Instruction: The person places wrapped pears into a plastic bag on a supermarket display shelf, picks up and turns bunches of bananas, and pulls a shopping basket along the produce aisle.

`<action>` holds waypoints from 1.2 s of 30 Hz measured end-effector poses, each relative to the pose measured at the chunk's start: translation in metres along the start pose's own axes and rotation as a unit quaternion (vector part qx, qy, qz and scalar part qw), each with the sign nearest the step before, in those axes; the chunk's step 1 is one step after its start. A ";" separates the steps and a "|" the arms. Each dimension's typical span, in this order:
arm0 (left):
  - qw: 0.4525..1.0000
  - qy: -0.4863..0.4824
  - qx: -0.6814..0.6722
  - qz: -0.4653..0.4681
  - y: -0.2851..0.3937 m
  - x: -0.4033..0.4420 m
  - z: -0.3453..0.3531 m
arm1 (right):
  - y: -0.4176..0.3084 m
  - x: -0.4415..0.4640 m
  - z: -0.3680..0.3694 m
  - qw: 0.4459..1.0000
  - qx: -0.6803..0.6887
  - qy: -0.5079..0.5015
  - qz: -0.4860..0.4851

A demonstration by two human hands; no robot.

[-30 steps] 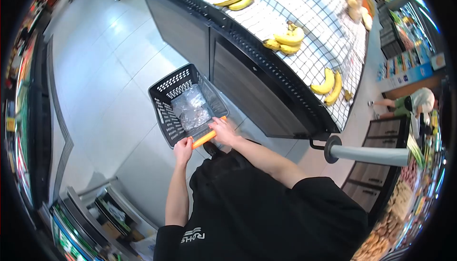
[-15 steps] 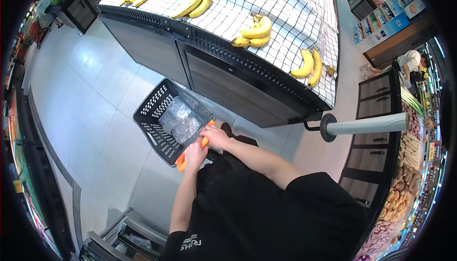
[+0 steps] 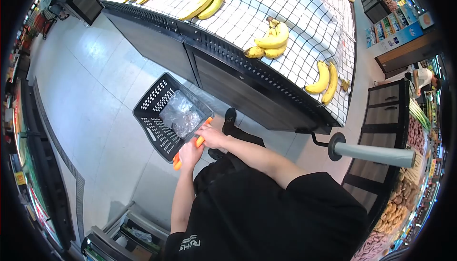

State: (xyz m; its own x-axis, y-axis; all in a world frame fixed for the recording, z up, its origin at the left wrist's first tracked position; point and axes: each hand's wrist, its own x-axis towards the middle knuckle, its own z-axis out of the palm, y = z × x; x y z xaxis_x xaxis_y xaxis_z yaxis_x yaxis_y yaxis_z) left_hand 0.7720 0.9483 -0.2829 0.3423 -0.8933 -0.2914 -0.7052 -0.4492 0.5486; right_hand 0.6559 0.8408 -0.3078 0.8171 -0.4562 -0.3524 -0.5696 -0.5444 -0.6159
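Note:
My left hand [image 3: 190, 155] and my right hand [image 3: 211, 136] are both closed around the orange handle [image 3: 200, 142] of a dark grey shopping basket [image 3: 154, 130]. The basket has perforated sides and is tilted, its open top towards me. Crumpled clear plastic bags [image 3: 182, 115] lie inside; whether they hold anything I cannot make out. Beyond the basket is a display counter [image 3: 223, 75] with a checked cloth. On the cloth lie bunches of bananas [image 3: 276, 40], a pair of bananas [image 3: 325, 82] near the right corner among them.
A roll of thin plastic [image 3: 376, 154] on a holder juts out from the counter's corner. Vegetable bins [image 3: 402, 199] run along the right. A metal-framed stand [image 3: 124, 235] is at the lower left. A co-worker [image 3: 422, 81] bends over at the far right. Tiled floor [image 3: 104, 99] stretches left.
The counter, bananas and plastic roll have shifted right in view. My shoe now shows farther forward beside the counter. Both hands keep their grip on the basket handle.

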 end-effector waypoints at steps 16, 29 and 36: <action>0.993 -0.033 0.037 -0.103 -0.018 0.080 -0.025 | 0.038 0.049 -0.156 0.971 0.163 -0.164 -0.064; 0.984 -0.064 -0.019 -0.165 -0.056 0.121 -0.024 | 0.056 -0.011 -0.339 0.937 0.333 0.042 -0.091; 0.980 -0.075 -0.061 -0.172 -0.063 0.139 -0.027 | 0.066 -0.063 -0.383 0.854 0.488 0.180 -0.006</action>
State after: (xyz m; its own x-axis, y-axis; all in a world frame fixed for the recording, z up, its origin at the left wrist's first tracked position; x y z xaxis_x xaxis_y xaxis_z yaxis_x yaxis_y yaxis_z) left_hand 0.8809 0.8523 -0.3367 0.4454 -0.6794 -0.5831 -0.4813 -0.7309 0.4840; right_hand 0.5330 0.5638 -0.0569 0.6422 -0.7369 -0.2110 -0.0724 0.2157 -0.9738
